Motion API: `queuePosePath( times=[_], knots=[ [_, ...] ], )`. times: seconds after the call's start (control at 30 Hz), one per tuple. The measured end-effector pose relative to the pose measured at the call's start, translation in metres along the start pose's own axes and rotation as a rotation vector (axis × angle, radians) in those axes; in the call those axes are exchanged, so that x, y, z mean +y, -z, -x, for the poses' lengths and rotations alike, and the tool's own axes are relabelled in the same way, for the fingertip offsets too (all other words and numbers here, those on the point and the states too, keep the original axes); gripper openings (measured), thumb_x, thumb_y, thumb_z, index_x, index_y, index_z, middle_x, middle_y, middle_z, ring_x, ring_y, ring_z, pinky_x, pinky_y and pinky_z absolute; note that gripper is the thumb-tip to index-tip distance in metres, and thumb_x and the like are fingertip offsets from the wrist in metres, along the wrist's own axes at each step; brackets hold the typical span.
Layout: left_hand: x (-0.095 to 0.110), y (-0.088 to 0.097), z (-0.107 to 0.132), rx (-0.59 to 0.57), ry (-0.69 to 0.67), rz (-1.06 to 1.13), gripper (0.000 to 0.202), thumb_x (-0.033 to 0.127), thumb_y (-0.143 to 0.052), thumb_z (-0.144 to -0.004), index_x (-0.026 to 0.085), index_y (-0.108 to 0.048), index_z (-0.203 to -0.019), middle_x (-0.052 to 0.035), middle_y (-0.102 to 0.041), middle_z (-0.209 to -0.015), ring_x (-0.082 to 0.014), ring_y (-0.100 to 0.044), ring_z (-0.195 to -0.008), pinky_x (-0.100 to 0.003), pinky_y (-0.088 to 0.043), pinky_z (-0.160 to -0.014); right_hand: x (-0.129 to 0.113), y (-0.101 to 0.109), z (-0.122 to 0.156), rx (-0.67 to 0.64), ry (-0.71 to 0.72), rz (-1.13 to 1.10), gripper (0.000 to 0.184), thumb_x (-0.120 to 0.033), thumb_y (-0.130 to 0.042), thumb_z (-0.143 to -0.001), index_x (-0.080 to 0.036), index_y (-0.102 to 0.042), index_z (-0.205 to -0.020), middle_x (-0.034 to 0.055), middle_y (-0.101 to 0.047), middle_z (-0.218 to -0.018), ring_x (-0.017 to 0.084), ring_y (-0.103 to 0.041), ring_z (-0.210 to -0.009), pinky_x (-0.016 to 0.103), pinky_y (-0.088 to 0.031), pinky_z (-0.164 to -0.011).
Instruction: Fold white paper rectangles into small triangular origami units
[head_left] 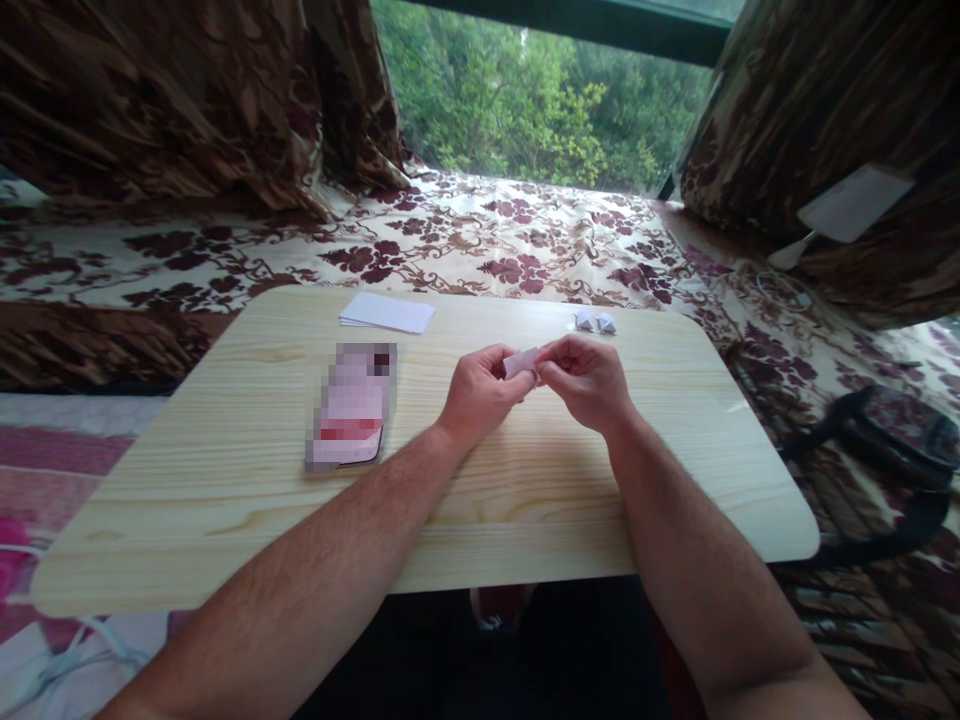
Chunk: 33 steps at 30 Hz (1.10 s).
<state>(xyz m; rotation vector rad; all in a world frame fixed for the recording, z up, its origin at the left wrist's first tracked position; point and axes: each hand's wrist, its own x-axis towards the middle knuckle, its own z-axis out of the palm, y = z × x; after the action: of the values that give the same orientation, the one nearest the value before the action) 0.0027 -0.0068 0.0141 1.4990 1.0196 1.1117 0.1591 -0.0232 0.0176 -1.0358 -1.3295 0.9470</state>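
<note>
Both hands meet over the middle of the table, holding a small folded piece of white paper [520, 363] between them. My left hand [480, 385] pinches its left and lower side with thumb and fingers. At its right edge, the fingertips of my right hand [589, 378] are closed on the same paper. Just beyond the right hand, two small folded paper pieces [596, 321] with pointed tops sit side by side. A stack of white paper strips [386, 313] lies at the table's far left.
The light wood-grain table [225, 440] has rounded corners. On its left part lies a phone [352, 405], partly pixelated. A floral cloth [510, 230] covers the ledge behind, beneath a window between brown curtains [187, 90]. A dark chair-like object [892, 450] stands at the right.
</note>
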Motion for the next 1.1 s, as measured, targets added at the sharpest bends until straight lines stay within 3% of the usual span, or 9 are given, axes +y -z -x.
queuePosePath(
  times=[0.3, 0.83, 1.1],
  knots=[
    [0.0047, -0.0024, 0.001, -0.021, 0.055, 0.138, 0.017, 0.027, -0.075, -0.068, 0.014, -0.064, -0.068, 0.0018, -0.062, -0.058, -0.0102, -0.056, -0.052, -0.022, -0.047, -0.051, 0.0002, -0.0019, 0.0002, 0.025, 0.025, -0.033, 0.009, -0.015, -0.068, -0.071, -0.019, -0.061, -0.07, -0.0005, -0.069, -0.071, 0.013, -0.062, -0.061, 0.027, -0.05, -0.057],
    [-0.0004, 0.0002, 0.0016, -0.05, 0.008, 0.114, 0.021, 0.034, -0.075, -0.073, 0.015, -0.066, -0.073, 0.0005, -0.063, -0.061, -0.0122, -0.057, -0.056, -0.023, -0.045, -0.054, -0.0005, -0.0039, 0.0005, 0.053, -0.001, -0.019, 0.011, -0.016, -0.068, -0.07, -0.02, -0.058, -0.069, 0.0004, -0.07, -0.075, 0.014, -0.064, -0.061, 0.027, -0.051, -0.057],
    [0.0015, -0.0001, 0.0048, 0.017, -0.065, 0.004, 0.024, 0.035, -0.068, -0.079, 0.016, -0.063, -0.065, 0.0007, -0.06, -0.057, -0.0106, -0.052, -0.052, -0.023, -0.039, -0.051, -0.0025, -0.0043, 0.0008, 0.045, -0.02, -0.035, 0.013, -0.02, -0.071, -0.071, -0.02, -0.058, -0.069, -0.0009, -0.069, -0.068, 0.013, -0.064, -0.058, 0.027, -0.051, -0.056]
  ],
)
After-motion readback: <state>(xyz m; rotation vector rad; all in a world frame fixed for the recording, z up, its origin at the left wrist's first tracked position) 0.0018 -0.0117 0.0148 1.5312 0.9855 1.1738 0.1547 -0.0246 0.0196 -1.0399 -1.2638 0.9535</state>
